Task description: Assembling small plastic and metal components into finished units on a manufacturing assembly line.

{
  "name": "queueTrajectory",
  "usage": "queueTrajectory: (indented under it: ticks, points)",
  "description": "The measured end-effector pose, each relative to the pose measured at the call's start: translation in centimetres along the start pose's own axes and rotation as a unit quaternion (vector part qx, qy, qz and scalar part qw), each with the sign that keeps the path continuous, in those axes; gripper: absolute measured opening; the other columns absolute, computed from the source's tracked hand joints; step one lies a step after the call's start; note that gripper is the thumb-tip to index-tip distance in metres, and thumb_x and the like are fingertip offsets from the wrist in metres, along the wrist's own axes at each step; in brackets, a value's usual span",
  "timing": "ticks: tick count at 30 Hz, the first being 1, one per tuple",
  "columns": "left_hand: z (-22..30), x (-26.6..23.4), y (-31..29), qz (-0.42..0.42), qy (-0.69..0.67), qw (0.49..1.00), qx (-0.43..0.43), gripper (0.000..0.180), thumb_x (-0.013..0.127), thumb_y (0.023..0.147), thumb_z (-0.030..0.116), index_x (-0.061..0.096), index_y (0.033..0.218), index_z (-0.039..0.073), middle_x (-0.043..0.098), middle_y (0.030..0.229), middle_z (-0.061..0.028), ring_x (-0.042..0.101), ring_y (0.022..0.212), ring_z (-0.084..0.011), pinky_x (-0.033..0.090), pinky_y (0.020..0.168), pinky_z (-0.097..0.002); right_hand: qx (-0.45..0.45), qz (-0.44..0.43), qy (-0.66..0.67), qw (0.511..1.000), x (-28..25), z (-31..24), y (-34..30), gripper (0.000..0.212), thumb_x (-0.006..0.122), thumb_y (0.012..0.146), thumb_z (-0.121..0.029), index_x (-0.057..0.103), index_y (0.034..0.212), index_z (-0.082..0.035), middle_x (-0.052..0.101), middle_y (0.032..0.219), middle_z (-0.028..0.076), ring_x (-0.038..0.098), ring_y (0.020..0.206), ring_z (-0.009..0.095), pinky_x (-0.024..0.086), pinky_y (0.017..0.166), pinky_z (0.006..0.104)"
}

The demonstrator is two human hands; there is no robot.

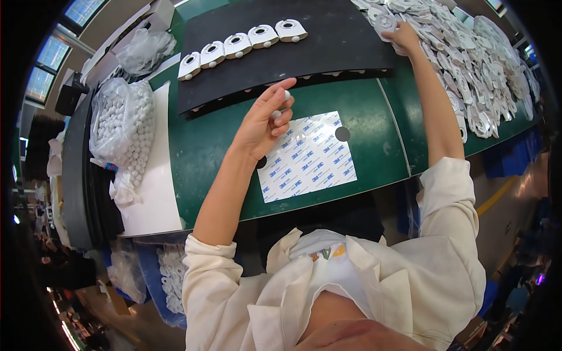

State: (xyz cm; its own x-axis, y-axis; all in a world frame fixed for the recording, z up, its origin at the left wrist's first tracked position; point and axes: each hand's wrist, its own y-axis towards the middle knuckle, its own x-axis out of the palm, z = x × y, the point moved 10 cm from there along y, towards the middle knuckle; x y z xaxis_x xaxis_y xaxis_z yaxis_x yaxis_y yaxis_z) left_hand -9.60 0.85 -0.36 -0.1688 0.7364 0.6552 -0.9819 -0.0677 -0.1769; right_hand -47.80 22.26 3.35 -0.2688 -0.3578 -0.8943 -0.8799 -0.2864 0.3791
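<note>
My left hand (257,124) is raised above the middle of the table, palm up, its fingers curled around small white balls (276,114); two of them show. At the far right, my right hand (405,40) pinches a flat white plastic piece (384,23) with a round centre, at the edge of a large pile of similar pieces (468,70). Below my left hand lies a white sheet with blue print (310,158), with one black disc (342,134) on its right edge and another (261,162) at its left edge. Several white assembled pieces (236,45) stand in a row on a black board (328,52).
A clear plastic bag of white balls (126,120) rests at the left on a white sheet (153,202). Crumpled plastic bags (146,51) lie behind it. Under the black board, more white pieces peek out along its front edge. The green table (205,169) ends just before my body.
</note>
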Motion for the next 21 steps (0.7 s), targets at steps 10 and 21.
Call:
queueTrajectory:
  ticks: [10, 21]
  points:
    - [0.0, -1.6, 0.4, 0.037, 0.026, 0.999, 0.014, 0.027, 0.062, 0.084, 0.017, 0.055, 0.105, 0.003, 0.058, 0.092, -0.0038, 0.036, 0.052, -0.0014, 0.028, 0.04, -0.0137, -0.09, 0.086, 0.416, 0.901, -9.6, -10.3, -13.0, 0.021, 0.06, 0.084, -0.022, 0.062, 0.089, -0.001, 0.059, 0.072, 0.002, 0.053, 0.067, 0.008, 0.04, 0.06, 0.0223]
    - [0.7, -2.2, 0.8, 0.039, -0.002, 0.998, 0.049, 0.028, 0.063, 0.083, 0.018, 0.058, 0.107, 0.005, 0.059, 0.09, -0.0028, 0.035, 0.051, -0.0015, 0.027, 0.04, -0.0143, -0.074, -0.33, 0.588, 0.735, -3.0, -21.8, -28.9, 0.012, 0.054, 0.087, -0.005, 0.053, 0.098, -0.001, 0.057, 0.084, 0.001, 0.053, 0.076, 0.006, 0.044, 0.068, 0.0196]
